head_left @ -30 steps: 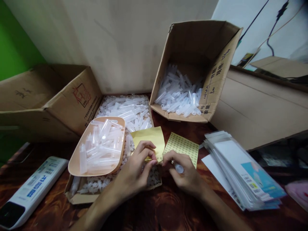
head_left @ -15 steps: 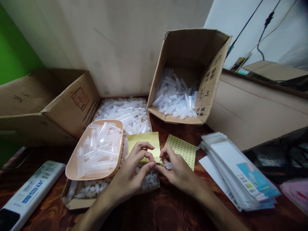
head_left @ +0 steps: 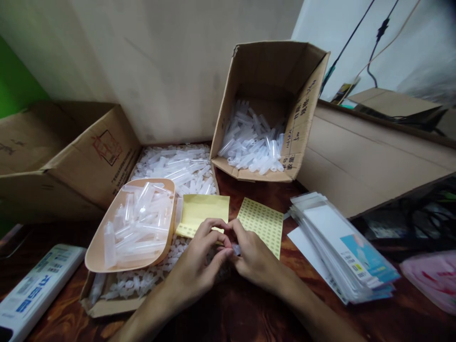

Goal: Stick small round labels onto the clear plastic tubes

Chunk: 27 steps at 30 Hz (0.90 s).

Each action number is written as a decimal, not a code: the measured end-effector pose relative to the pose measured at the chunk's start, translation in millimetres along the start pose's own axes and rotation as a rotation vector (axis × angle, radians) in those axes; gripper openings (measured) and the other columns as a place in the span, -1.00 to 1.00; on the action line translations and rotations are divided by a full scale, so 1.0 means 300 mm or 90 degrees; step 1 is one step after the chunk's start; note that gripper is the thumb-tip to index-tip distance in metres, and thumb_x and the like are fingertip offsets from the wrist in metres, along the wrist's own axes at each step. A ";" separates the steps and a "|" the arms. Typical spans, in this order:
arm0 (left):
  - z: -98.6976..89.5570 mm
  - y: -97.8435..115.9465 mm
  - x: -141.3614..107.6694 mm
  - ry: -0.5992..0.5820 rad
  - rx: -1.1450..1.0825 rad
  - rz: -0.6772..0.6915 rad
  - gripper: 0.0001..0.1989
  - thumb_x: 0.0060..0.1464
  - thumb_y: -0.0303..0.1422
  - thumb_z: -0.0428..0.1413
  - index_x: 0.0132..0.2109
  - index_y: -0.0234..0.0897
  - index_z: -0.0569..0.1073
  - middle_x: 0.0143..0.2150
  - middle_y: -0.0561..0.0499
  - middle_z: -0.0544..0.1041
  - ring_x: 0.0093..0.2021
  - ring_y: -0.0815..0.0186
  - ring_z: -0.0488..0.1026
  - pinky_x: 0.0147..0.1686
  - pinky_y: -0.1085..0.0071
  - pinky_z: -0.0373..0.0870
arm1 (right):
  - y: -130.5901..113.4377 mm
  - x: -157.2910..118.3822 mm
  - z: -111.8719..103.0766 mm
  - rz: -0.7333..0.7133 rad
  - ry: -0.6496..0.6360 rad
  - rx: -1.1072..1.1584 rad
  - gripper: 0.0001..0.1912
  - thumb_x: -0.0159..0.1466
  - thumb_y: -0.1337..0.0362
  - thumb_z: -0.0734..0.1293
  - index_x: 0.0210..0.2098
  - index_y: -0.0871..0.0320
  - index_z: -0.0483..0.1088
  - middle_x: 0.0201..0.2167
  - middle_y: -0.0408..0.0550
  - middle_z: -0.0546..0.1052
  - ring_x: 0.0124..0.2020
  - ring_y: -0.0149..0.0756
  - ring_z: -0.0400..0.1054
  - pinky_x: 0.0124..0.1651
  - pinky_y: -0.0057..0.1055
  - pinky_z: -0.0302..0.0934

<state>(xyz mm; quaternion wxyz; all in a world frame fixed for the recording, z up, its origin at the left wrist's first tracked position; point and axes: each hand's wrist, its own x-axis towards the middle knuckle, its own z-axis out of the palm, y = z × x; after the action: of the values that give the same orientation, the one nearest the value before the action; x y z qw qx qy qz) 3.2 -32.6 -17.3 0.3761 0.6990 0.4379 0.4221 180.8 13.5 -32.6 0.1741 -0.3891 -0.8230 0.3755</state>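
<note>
My right hand (head_left: 251,249) is closed around a small translucent plastic tube (head_left: 235,249), of which only one end shows among the fingers. Thumb and fingertips of my left hand (head_left: 204,251) meet at the fingers of the right hand; what they pinch, if anything, is too small or hidden. Behind the left hand lies a yellow sheet (head_left: 204,209). A second yellow sheet with rows of small dark dots (head_left: 265,221) lies beyond the right hand. To the left, a peach-coloured plastic tray (head_left: 93,254) holds many translucent tubes (head_left: 142,237).
A tipped cardboard box (head_left: 302,118) of tubes stands behind. More tubes and small white plastic pieces (head_left: 135,282) fill a shallow carton under the tray. An open box (head_left: 89,156) and a white power strip (head_left: 39,289) are left; clear packets (head_left: 342,247) lie right.
My hands have come together, the right hand's fingertips now meeting the left's. The tube end in the right hand is more covered. The whole view has shifted slightly.
</note>
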 end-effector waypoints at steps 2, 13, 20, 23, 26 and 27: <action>0.001 -0.001 -0.001 0.000 0.001 0.000 -0.88 0.29 -0.50 0.03 -0.19 -0.21 0.42 0.07 -0.10 0.36 0.17 0.22 0.36 0.19 0.30 0.28 | -0.001 -0.001 0.000 0.006 -0.004 -0.011 -0.65 0.23 0.47 0.30 -0.03 0.14 0.18 -0.36 -0.07 0.52 -0.42 -0.19 0.43 -0.38 -0.42 0.07; 0.007 -0.002 -0.005 0.019 0.020 0.016 -0.89 0.27 -0.52 0.06 -0.20 -0.22 0.43 0.03 -0.10 0.37 0.13 0.23 0.37 0.16 0.32 0.30 | -0.003 -0.006 0.007 -0.002 -0.008 -0.012 -0.66 0.21 0.49 0.25 -0.05 0.12 0.14 -0.40 -0.10 0.48 -0.44 -0.19 0.40 -0.42 -0.43 0.06; 0.017 -0.003 -0.003 0.060 0.006 0.020 -0.90 0.24 -0.52 0.09 -0.18 -0.21 0.37 -0.01 -0.08 0.39 0.09 0.22 0.38 0.10 0.31 0.31 | -0.015 -0.005 0.004 -0.005 0.000 0.021 -0.66 0.18 0.50 0.22 -0.09 0.10 0.16 -0.40 -0.12 0.45 -0.44 -0.23 0.39 -0.40 -0.43 0.06; 0.011 -0.001 0.001 0.102 -0.020 0.017 -0.89 0.24 -0.49 0.12 -0.15 -0.20 0.36 -0.05 -0.05 0.40 0.04 0.24 0.39 0.07 0.33 0.31 | -0.030 -0.013 -0.007 -0.012 0.021 0.026 -0.73 0.19 0.45 0.24 -0.14 0.09 0.17 -0.39 -0.14 0.41 -0.42 -0.26 0.34 -0.38 -0.42 0.05; -0.004 -0.002 0.006 0.157 -0.030 0.004 -0.95 0.29 -0.44 0.10 -0.17 -0.20 0.37 -0.07 -0.03 0.41 0.03 0.25 0.39 0.06 0.33 0.30 | -0.047 -0.023 -0.032 -0.023 0.020 0.033 -0.77 0.23 0.35 0.27 -0.14 0.08 0.17 -0.43 -0.21 0.36 -0.47 -0.30 0.25 -0.39 -0.42 0.02; -0.009 -0.003 0.008 0.175 -0.028 -0.002 -0.96 0.30 -0.43 0.08 -0.18 -0.20 0.37 -0.08 -0.02 0.41 0.02 0.25 0.39 0.06 0.33 0.29 | -0.050 -0.025 -0.041 -0.029 0.015 0.036 -0.80 0.25 0.33 0.25 -0.14 0.08 0.18 -0.44 -0.22 0.34 -0.48 -0.30 0.23 -0.39 -0.41 0.01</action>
<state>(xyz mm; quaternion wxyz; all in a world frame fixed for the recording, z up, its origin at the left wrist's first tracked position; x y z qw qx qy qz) 0.9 -29.7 -16.5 0.3285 0.6255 0.4773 0.5225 185.1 7.5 -13.0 0.2034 -0.3699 -0.8183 0.3901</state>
